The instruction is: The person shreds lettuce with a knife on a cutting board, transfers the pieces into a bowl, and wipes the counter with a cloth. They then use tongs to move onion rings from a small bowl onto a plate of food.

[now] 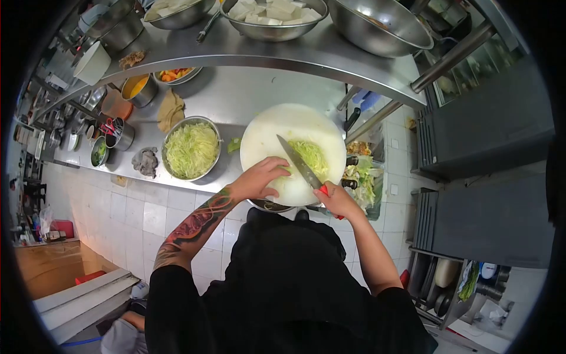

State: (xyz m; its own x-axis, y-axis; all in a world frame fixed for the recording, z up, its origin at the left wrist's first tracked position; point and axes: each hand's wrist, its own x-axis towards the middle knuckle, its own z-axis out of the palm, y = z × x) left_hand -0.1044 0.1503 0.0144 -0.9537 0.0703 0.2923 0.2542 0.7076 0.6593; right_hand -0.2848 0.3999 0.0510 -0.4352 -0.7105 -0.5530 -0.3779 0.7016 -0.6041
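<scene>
A round white cutting board (pixel 265 127) lies at the counter's front edge. Shredded green cabbage (pixel 313 158) is heaped on its right part. My right hand (pixel 337 200) grips the red handle of a large knife (pixel 299 162), whose blade points up and left along the heap's left side. To the left of the blade, my left hand (pixel 260 178) rests over the board with fingers apart and curved; pale bits lie by its fingertips, and I see nothing held in it. A metal bowl (pixel 217 154) full of shredded cabbage stands left of the board.
Above the counter (pixel 236 88) runs a steel shelf (pixel 247 54) with a bowl of white blocks (pixel 276 13). A second knife (pixel 352 119) stands right of the board, near a bin of leafy scraps (pixel 365 177). Cloths (pixel 171 110) and pots lie left.
</scene>
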